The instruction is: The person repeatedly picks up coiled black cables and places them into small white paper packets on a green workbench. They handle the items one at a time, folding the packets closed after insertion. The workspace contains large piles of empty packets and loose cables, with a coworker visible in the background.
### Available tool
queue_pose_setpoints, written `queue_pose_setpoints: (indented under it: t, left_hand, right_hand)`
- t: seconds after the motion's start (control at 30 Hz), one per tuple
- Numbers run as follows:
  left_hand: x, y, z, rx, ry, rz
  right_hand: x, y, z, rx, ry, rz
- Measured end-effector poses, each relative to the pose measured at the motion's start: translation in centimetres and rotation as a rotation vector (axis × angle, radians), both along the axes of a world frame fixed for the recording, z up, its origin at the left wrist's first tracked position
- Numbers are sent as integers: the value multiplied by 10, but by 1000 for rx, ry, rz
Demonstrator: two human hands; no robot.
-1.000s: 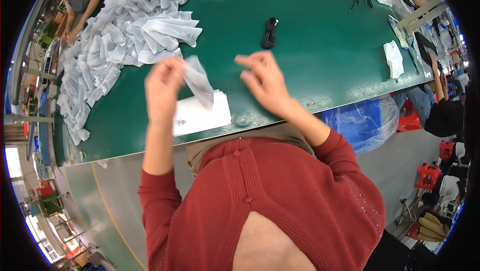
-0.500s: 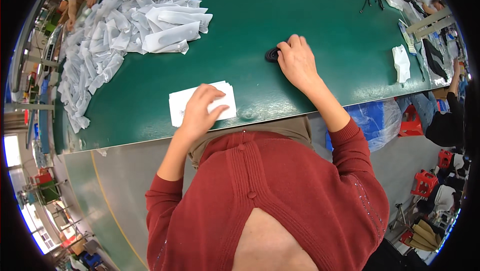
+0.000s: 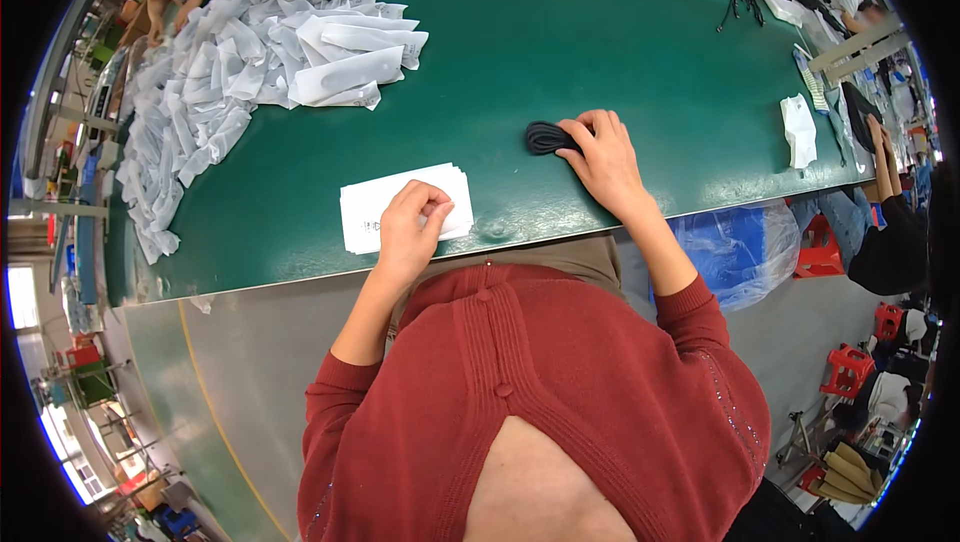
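Both hands down on the green tabletop (image 3: pixel 620 32).
I had my left hand (image 3: pixel 410 227) pinching the white bag stack (image 3: pixel 365 207), my right hand (image 3: pixel 600 157) gripping a black cable coil (image 3: pixel 543 137).

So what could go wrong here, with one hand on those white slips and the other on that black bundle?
The stack of white slips lies close to the green table's near edge, so the left hand pinching at it might nudge some off or lift several at once. The black coiled bundle is only partly under the right hand, so it could come loose when lifted. The heap of white bags looks far enough away.
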State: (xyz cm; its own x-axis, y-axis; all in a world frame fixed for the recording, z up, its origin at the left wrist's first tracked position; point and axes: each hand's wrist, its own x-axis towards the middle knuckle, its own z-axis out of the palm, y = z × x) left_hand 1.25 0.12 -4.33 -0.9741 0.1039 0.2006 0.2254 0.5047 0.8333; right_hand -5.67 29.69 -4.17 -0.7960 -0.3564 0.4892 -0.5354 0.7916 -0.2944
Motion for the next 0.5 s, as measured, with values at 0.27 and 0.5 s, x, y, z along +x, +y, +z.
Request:
queue_pose_setpoints:
  t: [0.27,0.5]
  left_hand:
    - [-2,-2,-3,109,-57,22]
    - [-4,-4,-3,118,-85,34]
  right_hand:
    - [39,-45,14,-236,-48,130]
    - [47,-61,12,-52,77,285]
